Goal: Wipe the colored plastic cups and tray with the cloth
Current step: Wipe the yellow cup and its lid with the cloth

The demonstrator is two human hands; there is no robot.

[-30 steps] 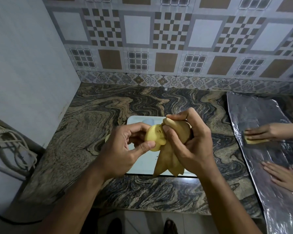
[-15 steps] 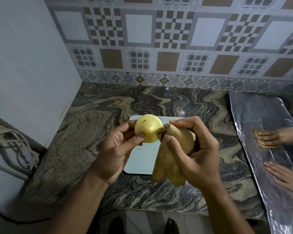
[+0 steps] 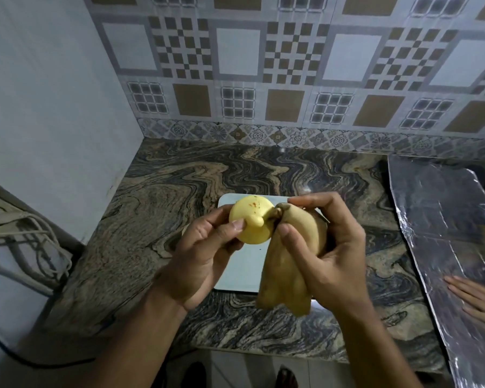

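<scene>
Raised above the tray (image 3: pixel 235 278), a yellow cup (image 3: pixel 251 219) is pinched between thumb and fingers of the left hand (image 3: pixel 205 259), while the cloth (image 3: pixel 286 264) is gripped by the right hand (image 3: pixel 328 253) against it

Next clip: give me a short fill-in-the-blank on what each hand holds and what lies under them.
1. The left hand holds a cup coloured ____.
2. The right hand grips the ____.
3. Below both hands, the tray lies on the ____.
4. The sheet at the far right of the counter is made of ____.

Missing words: yellow; cloth; counter; foil
</scene>
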